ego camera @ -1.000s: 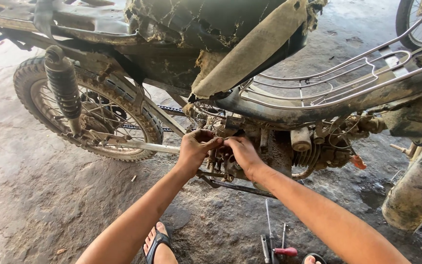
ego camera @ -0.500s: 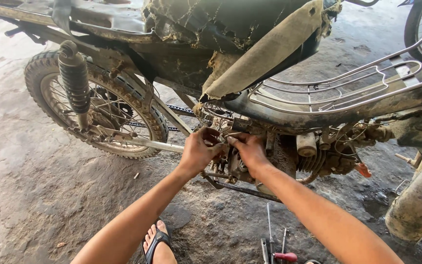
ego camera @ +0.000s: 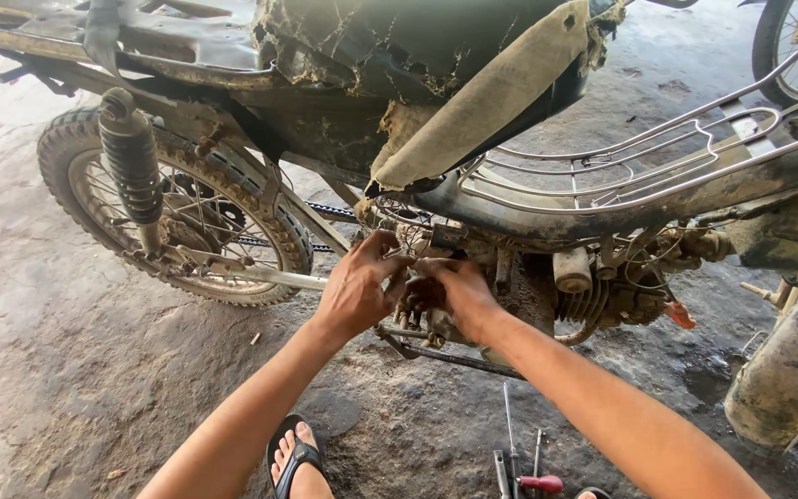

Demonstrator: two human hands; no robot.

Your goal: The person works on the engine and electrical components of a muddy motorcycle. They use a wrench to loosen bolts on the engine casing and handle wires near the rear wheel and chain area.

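Both hands meet at the muddy engine (ego camera: 510, 296) under the middle of the motorcycle frame (ego camera: 602, 199): the left hand (ego camera: 357, 291) curls its fingers around a small part there, and the right hand (ego camera: 459, 296) presses against the same spot, though I cannot tell what either actually grips. The spoked rear wheel (ego camera: 177, 217) and shock absorber (ego camera: 131, 166) stand to the left. Near the bottom edge of the concrete floor (ego camera: 66, 370) lie a sandalled foot (ego camera: 297, 457) and a red-handled screwdriver (ego camera: 538, 480).

Single head-worn view, looking steeply down and forward, close over a muddy motorcycle (ego camera: 473, 185) on concrete floor (ego camera: 66, 370).
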